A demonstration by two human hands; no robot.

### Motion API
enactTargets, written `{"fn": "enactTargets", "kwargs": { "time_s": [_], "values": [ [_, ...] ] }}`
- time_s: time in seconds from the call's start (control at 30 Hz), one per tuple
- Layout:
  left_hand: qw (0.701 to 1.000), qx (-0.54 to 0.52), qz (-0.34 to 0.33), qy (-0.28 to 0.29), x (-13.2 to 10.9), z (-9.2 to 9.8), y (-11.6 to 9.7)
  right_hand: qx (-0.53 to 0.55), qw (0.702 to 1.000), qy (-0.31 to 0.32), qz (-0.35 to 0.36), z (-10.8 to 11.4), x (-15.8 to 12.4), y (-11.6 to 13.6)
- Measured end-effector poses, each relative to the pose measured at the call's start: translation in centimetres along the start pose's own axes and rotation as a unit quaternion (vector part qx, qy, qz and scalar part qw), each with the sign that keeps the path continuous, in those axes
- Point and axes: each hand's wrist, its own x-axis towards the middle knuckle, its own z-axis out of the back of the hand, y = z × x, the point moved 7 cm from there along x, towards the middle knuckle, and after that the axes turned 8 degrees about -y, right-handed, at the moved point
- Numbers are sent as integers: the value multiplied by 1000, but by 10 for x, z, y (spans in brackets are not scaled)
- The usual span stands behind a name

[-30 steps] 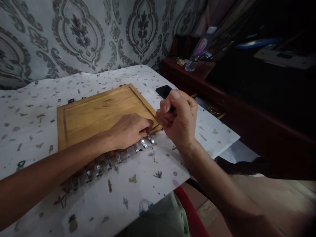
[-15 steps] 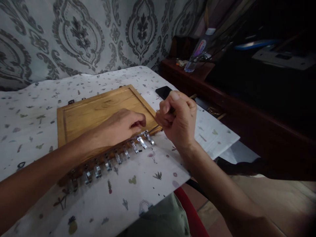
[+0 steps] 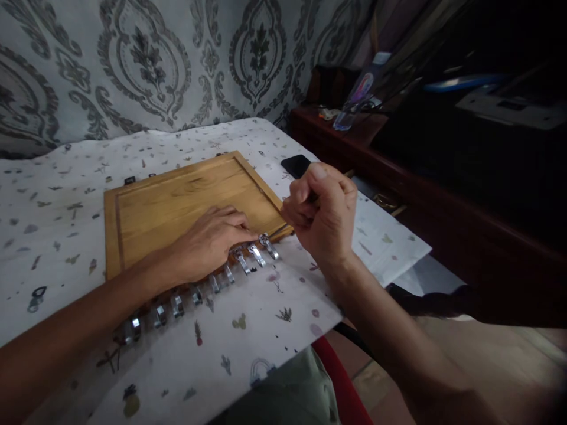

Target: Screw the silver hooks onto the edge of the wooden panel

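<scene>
A wooden board (image 3: pixel 177 198) lies on the patterned tablecloth (image 3: pixel 66 195). A row of several metal hooks (image 3: pixel 212 283) runs along its near edge. My left hand (image 3: pixel 206 242) rests palm down on the board's near edge, fingers stretched out and holding nothing, with the fingertips beside the rightmost hooks (image 3: pixel 257 251). My right hand (image 3: pixel 325 218) hovers at the board's right corner, closed in a fist round a thin stick-like tool (image 3: pixel 279 229). The tool's tip reaches toward the corner by the last hook.
A black phone (image 3: pixel 296 165) lies on the cloth behind my right hand. A dark wooden cabinet (image 3: pixel 398 177) stands close on the right with a plastic bottle (image 3: pixel 358 94) on it. A red seat edge (image 3: pixel 343 383) shows below the table's near corner.
My left hand let go of the rightmost hooks, lifted, drew back to the left and now lies flat on the board. My right hand has barely moved.
</scene>
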Motion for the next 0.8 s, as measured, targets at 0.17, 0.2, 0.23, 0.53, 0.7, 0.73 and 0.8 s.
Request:
{"fn": "enactTargets", "kwargs": {
  "time_s": [0.17,0.2,0.23,0.53,0.7,0.73,0.8],
  "values": [
    [1000,14,-12,13,-3,-3,0,-30,999,5,15,1,1,-1],
    [1000,16,-15,16,-3,-4,0,-38,999,6,16,1,1,-1],
    [1000,18,-17,18,-3,-4,-1,-45,999,7,18,1,1,-1],
    [998,52,-18,-11,-6,-2,-7,-30,1000,-3,6,-2,1,1],
    [998,49,-30,-36,-11,-1,-9,-32,999,-5,10,-3,0,1],
    [998,46,-29,-39,-12,-2,-9,-35,999,-9,14,-3,0,3],
    [998,36,-28,-47,-12,-2,-9,-43,999,-19,26,-1,0,7]
  ]
}}
